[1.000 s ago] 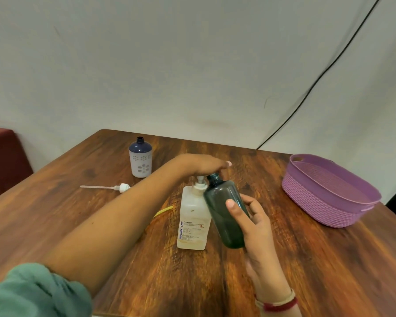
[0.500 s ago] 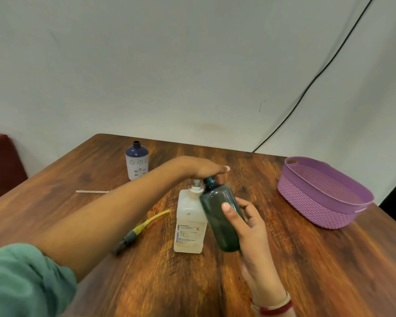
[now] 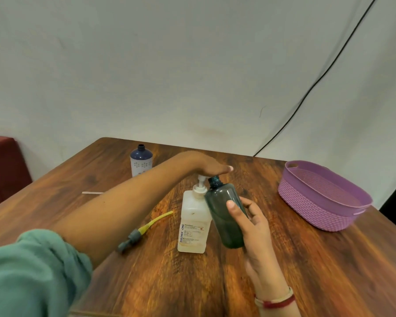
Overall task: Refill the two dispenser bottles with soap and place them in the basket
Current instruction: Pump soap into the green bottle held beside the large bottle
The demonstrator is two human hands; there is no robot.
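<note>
My right hand [image 3: 252, 223] grips a dark teal dispenser bottle [image 3: 222, 209], uncapped and tilted so that its open neck sits under the pump spout of a white soap bottle [image 3: 193, 221] standing mid-table. My left hand [image 3: 207, 168] lies flat on top of that pump head, palm down. The second dispenser bottle [image 3: 141, 159], navy on top and white with a flower pattern below, stands uncapped at the far left. A purple basket [image 3: 316, 203] sits at the right, with nothing visible inside.
A grey pump head with a yellow tube [image 3: 144, 229] lies on the wooden table [image 3: 169, 282] left of the soap bottle. A thin white tube [image 3: 92, 192] pokes out behind my left forearm. A black cable hangs on the wall behind.
The view has shifted, and the grey and yellow pump head has come into sight from behind my forearm. Both hands stay where they were on the pump and the teal bottle.
</note>
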